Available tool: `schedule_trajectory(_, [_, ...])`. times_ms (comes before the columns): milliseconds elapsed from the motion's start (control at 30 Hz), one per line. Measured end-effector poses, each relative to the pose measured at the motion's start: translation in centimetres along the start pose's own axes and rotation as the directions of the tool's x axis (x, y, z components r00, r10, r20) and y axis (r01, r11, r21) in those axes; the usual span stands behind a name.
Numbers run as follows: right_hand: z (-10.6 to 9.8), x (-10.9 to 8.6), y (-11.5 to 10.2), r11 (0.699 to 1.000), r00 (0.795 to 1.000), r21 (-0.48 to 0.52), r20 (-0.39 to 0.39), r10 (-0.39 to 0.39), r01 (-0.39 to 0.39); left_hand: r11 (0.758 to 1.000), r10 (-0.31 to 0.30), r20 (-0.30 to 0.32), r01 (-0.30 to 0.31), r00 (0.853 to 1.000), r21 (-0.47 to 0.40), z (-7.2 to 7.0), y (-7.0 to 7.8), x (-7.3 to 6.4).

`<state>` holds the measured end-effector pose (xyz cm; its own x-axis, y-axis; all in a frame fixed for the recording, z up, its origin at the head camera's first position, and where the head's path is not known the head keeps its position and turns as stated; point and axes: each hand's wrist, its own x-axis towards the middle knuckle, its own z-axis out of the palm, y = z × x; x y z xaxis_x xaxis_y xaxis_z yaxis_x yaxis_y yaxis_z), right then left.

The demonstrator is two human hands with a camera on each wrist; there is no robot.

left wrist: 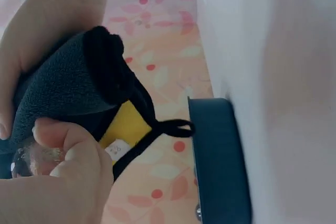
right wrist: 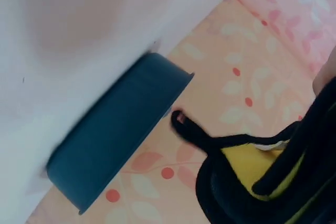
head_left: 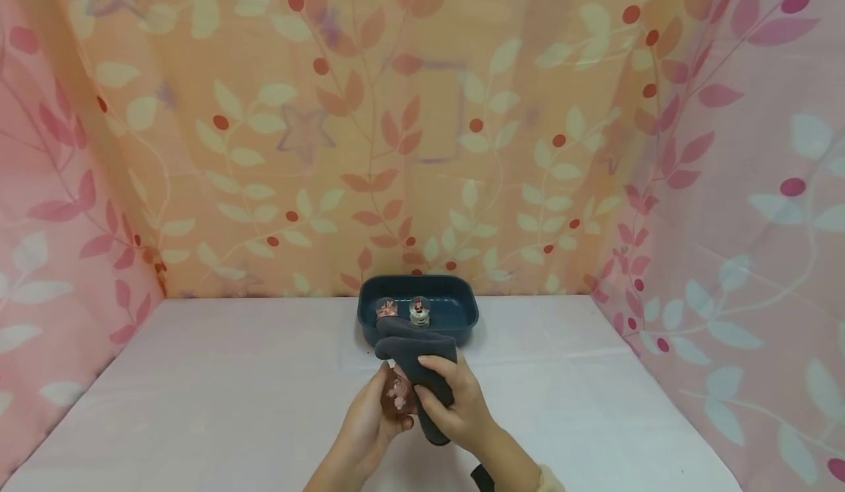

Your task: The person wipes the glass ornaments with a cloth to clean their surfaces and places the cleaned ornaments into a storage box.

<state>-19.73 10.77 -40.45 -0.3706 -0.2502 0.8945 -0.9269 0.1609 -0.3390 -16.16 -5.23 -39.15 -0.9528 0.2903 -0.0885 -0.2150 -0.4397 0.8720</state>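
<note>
My left hand grips a small clear snow globe with a pink figure inside, low over the table's middle. My right hand holds a folded dark grey cloth, pressed against the globe's right side. In the left wrist view, the left thumb and fingers curl round the globe, and the cloth partly covers it. The cloth shows a yellow reverse side, black edging and a hanging loop in the right wrist view.
Beyond the hands, a dark teal tray stands near the back edge of the white table. It contains a pinkish snow globe and a white-based snow globe. Patterned curtains enclose the back and sides.
</note>
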Motion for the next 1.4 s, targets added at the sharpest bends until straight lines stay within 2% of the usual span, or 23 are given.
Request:
schedule_trajectory(100, [0.3, 0.3, 0.2, 0.997, 0.999, -0.060, 0.035, -0.039, 0.041, 1.000, -0.004, 0.042, 0.004, 0.999, -0.005, 0.1, 0.1, -0.2])
schedule_trajectory(200, [0.6, 0.6, 0.4, 0.995, 1.000, -0.102, -0.002, -0.021, 0.021, 1.000, -0.020, 0.060, 0.021, 0.998, -0.005, 0.0, 0.3, -0.3])
schedule_trajectory(267, [0.7, 0.6, 0.5, 0.995, 0.999, -0.096, -0.047, 0.020, -0.024, 0.999, -0.036, 0.057, 0.037, 0.998, -0.005, 0.0, 0.3, -0.4])
schedule_trajectory(367, [0.7, 0.6, 0.5, 0.987, 0.983, -0.039, -0.104, 0.150, -0.155, 0.998, -0.059, 0.061, 0.059, 0.996, 0.005, -0.1, 0.3, -0.4])
schedule_trajectory(433, [0.5, 0.6, 0.3, 0.957, 0.949, 0.039, -0.123, 0.289, -0.286, 0.997, -0.078, 0.059, 0.078, 0.995, 0.013, -0.2, 0.3, -0.4])
schedule_trajectory(533, [-0.1, 0.6, 0.1, 0.883, 0.873, 0.134, -0.145, 0.466, -0.449, 0.995, -0.101, 0.058, 0.100, 0.993, 0.020, -0.4, 0.3, -0.4])
schedule_trajectory(600, [-0.5, 0.6, 0.0, 0.848, 0.831, 0.167, -0.175, 0.528, -0.504, 0.994, -0.105, 0.057, 0.105, 0.993, 0.014, -0.4, 0.3, -0.4])
schedule_trajectory(633, [-0.6, 0.5, -0.1, 0.846, 0.823, 0.161, -0.198, 0.532, -0.509, 0.994, -0.106, 0.056, 0.105, 0.993, 0.009, -0.4, 0.2, -0.4])
schedule_trajectory(700, [-0.7, 0.3, -0.3, 0.865, 0.832, 0.128, -0.238, 0.502, -0.485, 0.995, -0.096, 0.050, 0.096, 0.994, 0.004, -0.4, 0.2, -0.4])
schedule_trajectory(733, [-0.7, 0.2, -0.4, 0.884, 0.846, 0.103, -0.256, 0.467, -0.457, 0.996, -0.087, 0.042, 0.087, 0.995, 0.000, -0.4, 0.2, -0.5])
schedule_trajectory(800, [-0.5, -0.1, -0.6, 0.928, 0.889, 0.058, -0.270, 0.370, -0.369, 0.997, -0.074, 0.028, 0.074, 0.997, 0.010, -0.5, 0.1, -0.5])
schedule_trajectory(833, [-0.3, -0.3, -0.7, 0.948, 0.913, 0.041, -0.260, 0.315, -0.316, 0.998, -0.069, 0.024, 0.069, 0.997, 0.016, -0.5, 0.1, -0.5])
schedule_trajectory(900, [0.0, -0.5, -0.8, 0.978, 0.960, 0.022, -0.190, 0.207, -0.206, 0.998, -0.061, 0.027, 0.060, 0.998, 0.034, -0.6, 0.1, -0.6])
schedule_trajectory(967, [0.4, -0.6, -0.8, 0.993, 0.988, 0.009, -0.100, 0.115, -0.114, 0.997, -0.061, 0.034, 0.059, 0.998, 0.049, -0.6, 0.2, -0.7])
schedule_trajectory(1033, [0.7, -0.6, -0.8, 0.998, 0.997, 0.005, -0.029, 0.067, -0.066, 0.996, -0.071, 0.044, 0.068, 0.997, 0.059, -0.6, 0.2, -0.9])
schedule_trajectory(1100, [0.9, -0.5, -0.7, 0.998, 0.998, -0.005, 0.002, 0.056, -0.056, 0.994, -0.082, 0.051, 0.078, 0.995, 0.077, -0.6, 0.3, -0.9])
schedule_trajectory(1233, [0.9, -0.1, -0.6, 0.996, 0.995, -0.028, -0.046, 0.084, -0.085, 0.990, -0.094, 0.059, 0.087, 0.994, 0.107, -0.6, 0.3, -0.9])
schedule_trajectory(1333, [0.7, 0.2, -0.6, 0.988, 0.983, 0.004, -0.090, 0.157, -0.157, 0.990, -0.096, 0.058, 0.089, 0.994, 0.108, -0.6, 0.3, -0.9])
schedule_trajectory(1400, [0.5, 0.5, -0.6, 0.967, 0.960, 0.055, -0.112, 0.255, -0.250, 0.990, -0.103, 0.058, 0.097, 0.993, 0.100, -0.6, 0.3, -0.9])
